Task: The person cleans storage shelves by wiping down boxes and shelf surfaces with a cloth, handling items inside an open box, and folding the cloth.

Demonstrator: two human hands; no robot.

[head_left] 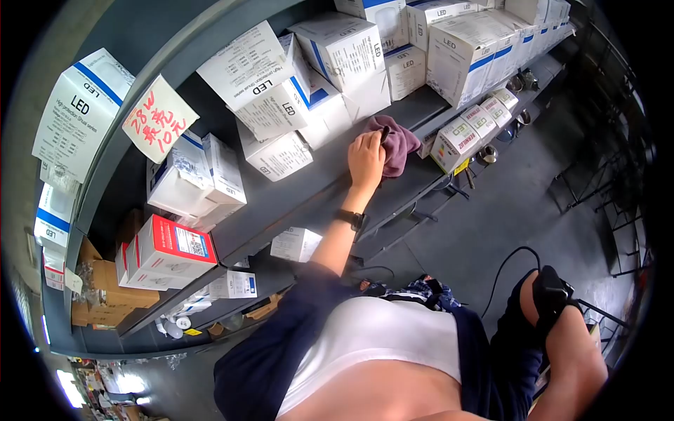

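Observation:
My left hand (367,161), with a dark watch (352,219) on its wrist, is closed on a crumpled purple-mauve cloth (399,149). The cloth rests at the edge of a dark grey shelf (281,198), beside white LED boxes (274,151). A small black item shows between the fingers and the cloth; I cannot make out what it is. My right arm (572,347) is bent at the lower right. A black object (550,291) covers its far end, so the fingers of my right hand are hidden.
Stacked LED cartons (460,59) line the shelf on the far side. A row of small green-and-white boxes (460,140) stands on a lower shelf. Red-and-white boxes (172,249) and a handwritten sign (160,119) are to the left. A black cable (502,270) loops near my right arm.

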